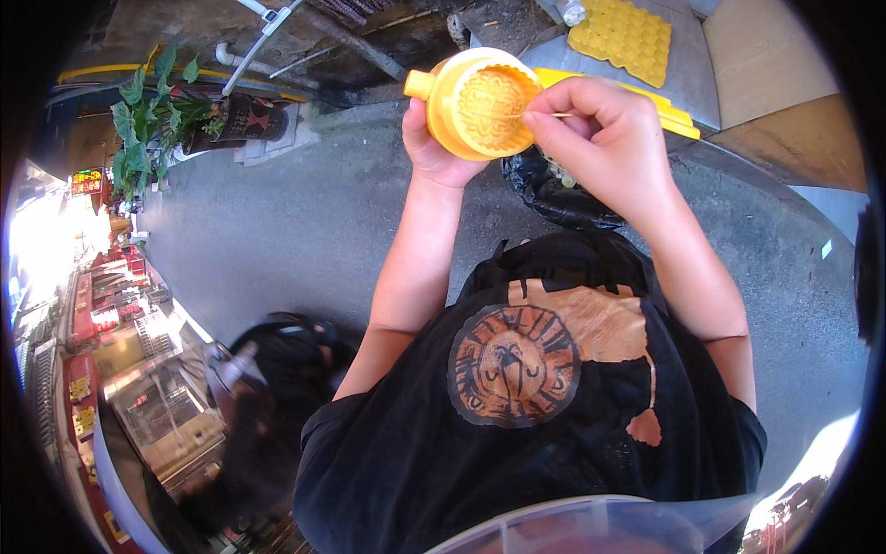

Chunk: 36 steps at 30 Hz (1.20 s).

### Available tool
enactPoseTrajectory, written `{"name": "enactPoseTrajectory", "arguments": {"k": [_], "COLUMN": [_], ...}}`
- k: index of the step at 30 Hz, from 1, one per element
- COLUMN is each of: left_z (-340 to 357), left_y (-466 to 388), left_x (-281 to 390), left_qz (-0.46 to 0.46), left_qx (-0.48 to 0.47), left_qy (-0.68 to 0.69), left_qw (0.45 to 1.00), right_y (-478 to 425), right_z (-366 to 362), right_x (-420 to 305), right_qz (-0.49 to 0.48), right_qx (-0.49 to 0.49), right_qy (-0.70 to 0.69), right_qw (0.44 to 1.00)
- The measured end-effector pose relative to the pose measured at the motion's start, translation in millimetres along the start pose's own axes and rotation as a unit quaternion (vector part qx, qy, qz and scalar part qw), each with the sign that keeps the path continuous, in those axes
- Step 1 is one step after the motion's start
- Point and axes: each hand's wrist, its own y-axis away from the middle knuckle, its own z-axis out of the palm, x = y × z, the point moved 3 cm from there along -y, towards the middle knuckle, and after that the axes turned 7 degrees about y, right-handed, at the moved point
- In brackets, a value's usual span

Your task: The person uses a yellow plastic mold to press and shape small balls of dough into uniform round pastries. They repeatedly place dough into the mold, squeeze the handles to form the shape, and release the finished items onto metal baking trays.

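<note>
My left hand (450, 156) grips a round yellow plastic mooncake mold (451, 124) from below and behind, raised in front of me. The mold's fluted cavity (495, 104) faces me and shows a raised floral pattern. A short knob sticks out on the mold's left side. Between thumb and fingertips, my right hand (602, 131) pinches a thin wooden toothpick (512, 116). The toothpick's tip reaches over the cavity's patterned floor; whether it touches is too small to tell.
Below the hands stands a black plastic bag (547, 201) with scraps in it. Long yellow bars (664, 118) and a yellow egg tray (623, 41) lie at upper right. A blurred person (270, 401) is at lower left. A potted plant (239, 118) stands far left.
</note>
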Motion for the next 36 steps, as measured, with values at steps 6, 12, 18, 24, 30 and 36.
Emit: {"name": "enactPoseTrajectory", "arguments": {"k": [6, 12, 18, 24, 30, 36], "left_z": [0.5, 4.4, 5.0, 2.7, 2.6, 1.1], "left_y": [0.2, -1.7, -1.9, -1.1, -0.4, -1.4], "left_x": [0.7, -2.4, -3.1, -6.2, -0.3, -4.6], "left_qz": [0.004, 0.001, -0.004, 0.011, 0.002, 0.002], "left_qx": [0.071, -0.013, -0.020, -0.011, -0.025, -0.021], "left_qy": [-0.089, 0.032, 0.018, -0.003, 0.034, -0.003], "left_qw": [0.993, 0.999, 1.000, 1.000, 0.999, 1.000], "right_y": [0.1, 0.4, 3.4, 1.1, 3.3, 2.1], "right_z": [1.6, -0.4, 9.6, 11.1, 8.2, 17.7], "right_x": [0.0, -6.4, -9.4, -7.1, 0.0, -0.3], "right_qz": [-0.050, -0.080, -0.111, -0.097, -0.042, -0.060], "right_qx": [0.016, 0.000, 0.049, 0.041, 0.011, 0.044], "right_qy": [0.043, 0.097, 0.103, 0.053, 0.035, -0.016], "right_qw": [0.998, 0.992, 0.987, 0.993, 0.998, 0.997]}}
